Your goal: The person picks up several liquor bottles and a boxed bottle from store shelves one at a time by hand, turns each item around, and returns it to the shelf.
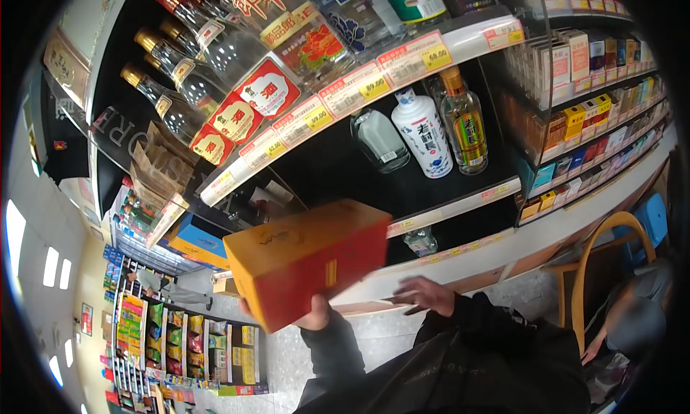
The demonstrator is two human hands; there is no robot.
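Observation:
My left hand point(316, 315) is closed around the lower end of a red and yellow-orange carton point(316, 259). Its thumb lies on the red face, and some fingertips show at the far side. The carton is held tilted in front of the shelving. To the right of it, my right hand point(425, 296) is apart from the carton, fingers spread and holding nothing. Beyond the hands, a clear bottle point(379, 141), a white and blue bottle point(422, 135) and a gold-capped bottle point(463, 123) stand on a dark shelf.
Above, several liquor bottles point(237, 76) stand behind a price-tag strip point(345, 90). Cigarette packs point(589, 119) fill a rack on the right. A wooden chair point(575, 292) and a seated person point(636, 320) are at lower right. Snack shelves point(187, 335) and another person point(172, 288) appear at left.

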